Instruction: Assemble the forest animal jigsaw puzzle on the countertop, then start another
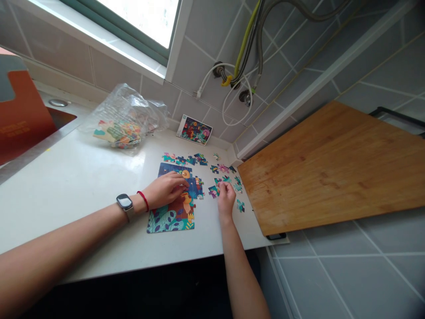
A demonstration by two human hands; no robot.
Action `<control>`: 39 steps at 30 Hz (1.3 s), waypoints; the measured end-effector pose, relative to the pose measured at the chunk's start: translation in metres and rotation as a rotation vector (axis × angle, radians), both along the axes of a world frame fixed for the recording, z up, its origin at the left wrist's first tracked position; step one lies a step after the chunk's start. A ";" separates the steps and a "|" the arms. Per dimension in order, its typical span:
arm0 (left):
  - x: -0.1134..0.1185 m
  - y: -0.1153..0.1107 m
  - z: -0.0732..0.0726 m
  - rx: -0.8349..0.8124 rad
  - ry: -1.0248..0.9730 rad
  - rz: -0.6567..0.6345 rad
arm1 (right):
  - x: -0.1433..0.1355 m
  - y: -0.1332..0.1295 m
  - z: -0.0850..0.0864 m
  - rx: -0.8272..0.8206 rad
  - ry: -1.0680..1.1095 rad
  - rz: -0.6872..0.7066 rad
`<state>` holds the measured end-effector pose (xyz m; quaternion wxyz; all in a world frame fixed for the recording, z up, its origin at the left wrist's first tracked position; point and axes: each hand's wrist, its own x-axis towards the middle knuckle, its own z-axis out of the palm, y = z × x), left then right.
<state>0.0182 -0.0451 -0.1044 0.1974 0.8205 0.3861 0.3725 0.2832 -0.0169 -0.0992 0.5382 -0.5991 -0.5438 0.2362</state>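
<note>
Looks like mid-assembly of a jigsaw, prob. at the step of choosing or picking up the next pc. Partly joined jigsaw (171, 220) flat on white bench (99, 177), dark blue at far end, teal leaves at near end, R side ragged w/ open tabs. L hand (163, 189) laid across the middle of it, fingers loosely curled; can't tell if gripping anything, undersides hidden. R hand (226, 199) just right of the joined part, fingertips drawn together over a loose cluster (212, 191); can't tell whether pinching a pc or only touching. Beyond the far edge, a row of loose pcs (181, 160); nearer bench's R end, a lone teal pc (241, 205). Picture card (195, 130) seemingly propped against tiled wall (206, 26), handy as ref. To the left, well apart, a clear plastic bag (126, 99) w/ coloured contents. Next move, as judged: calls for matching colour & tab shape to ragged R side, turning pc to suit, then pressing flat w/ L hand steadying.
</note>
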 end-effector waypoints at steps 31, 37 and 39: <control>0.000 -0.003 -0.002 -0.003 -0.026 0.066 | 0.011 -0.014 -0.003 0.047 -0.433 0.326; 0.000 -0.002 -0.001 0.001 -0.021 0.055 | 0.008 -0.017 -0.001 0.096 -0.490 0.199; 0.000 -0.002 -0.001 0.002 -0.016 0.046 | 0.008 -0.018 -0.002 0.028 -0.541 0.066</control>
